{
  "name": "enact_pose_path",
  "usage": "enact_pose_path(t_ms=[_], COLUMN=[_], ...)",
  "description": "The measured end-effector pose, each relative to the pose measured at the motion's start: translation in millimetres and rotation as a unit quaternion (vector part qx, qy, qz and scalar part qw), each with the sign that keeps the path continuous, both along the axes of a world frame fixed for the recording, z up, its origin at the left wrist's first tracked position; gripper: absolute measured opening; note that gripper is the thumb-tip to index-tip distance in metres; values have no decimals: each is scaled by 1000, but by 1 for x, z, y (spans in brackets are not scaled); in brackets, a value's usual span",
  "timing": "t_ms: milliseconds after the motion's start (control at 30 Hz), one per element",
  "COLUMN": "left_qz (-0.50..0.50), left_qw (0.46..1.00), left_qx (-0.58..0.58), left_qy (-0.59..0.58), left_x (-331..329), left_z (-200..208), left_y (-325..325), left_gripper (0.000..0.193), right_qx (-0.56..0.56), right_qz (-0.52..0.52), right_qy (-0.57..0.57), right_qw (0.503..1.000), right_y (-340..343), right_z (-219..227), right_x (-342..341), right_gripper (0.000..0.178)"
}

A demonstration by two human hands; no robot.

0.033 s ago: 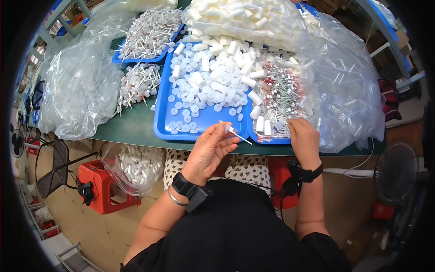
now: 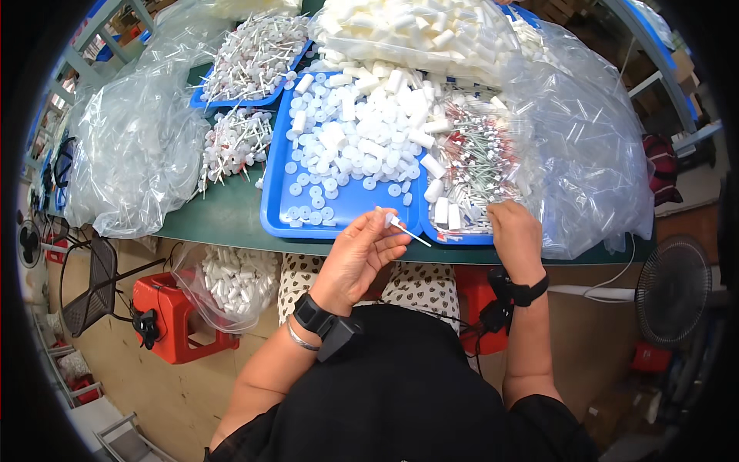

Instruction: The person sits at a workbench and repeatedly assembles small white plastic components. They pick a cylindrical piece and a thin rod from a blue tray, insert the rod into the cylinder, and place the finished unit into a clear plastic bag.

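My left hand (image 2: 360, 254) pinches a small part with a thin white stem (image 2: 416, 236) and a pale head, just in front of the large blue tray (image 2: 269, 204). That tray holds a heap of translucent white discs (image 2: 369, 158) and some white cylinders (image 2: 335, 137). At the near edge of the right blue tray (image 2: 462, 240), my right hand (image 2: 514, 235) has its fingertips pressed together over the parts. Whatever may be between them is too small to make out. Slim grey stems with red and white ends (image 2: 481, 154) are piled in that tray.
Thin-stemmed parts with discs fill another blue tray (image 2: 250, 58), and more lie piled (image 2: 235, 142) before it. Clear plastic bags (image 2: 138, 154) flank the trays; a bag of white cylinders (image 2: 419, 38) sits behind. A red stool (image 2: 165, 316) and a fan (image 2: 673, 289) stand below the green table (image 2: 212, 219).
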State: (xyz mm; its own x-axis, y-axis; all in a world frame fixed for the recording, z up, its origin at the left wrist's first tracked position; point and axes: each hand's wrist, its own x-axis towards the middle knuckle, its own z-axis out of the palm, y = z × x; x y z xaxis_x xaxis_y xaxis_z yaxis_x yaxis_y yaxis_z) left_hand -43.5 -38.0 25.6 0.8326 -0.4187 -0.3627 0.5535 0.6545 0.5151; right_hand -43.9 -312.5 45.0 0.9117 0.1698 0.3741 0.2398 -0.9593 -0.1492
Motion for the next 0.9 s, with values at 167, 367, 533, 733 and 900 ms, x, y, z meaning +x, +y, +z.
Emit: enact_pose_path(t_ms=[167,367,533,733,900], left_qz=[-5,10,35,50,54], left_qw=[999,1000,999,999,998], left_qx=[32,24,22,19,11], left_qy=[9,13,6,-2,-7], left_x=[-3,-2,-1,0,0], left_z=[3,3,2,15,11], left_y=[-7,-6,-7,-9,-7], left_gripper=[32,35,35,33,33], right_qx=[-54,-3,209,253,245], right_qz=[9,29,39,137,148], right_qy=[21,11,73,72,70], right_qw=[998,1000,974,955,956], right_y=[2,0,27,59,63], right_z=[-16,-17,9,23,21], right_x=[12,16,-4,-18,-20], right_gripper=[8,3,9,12,13])
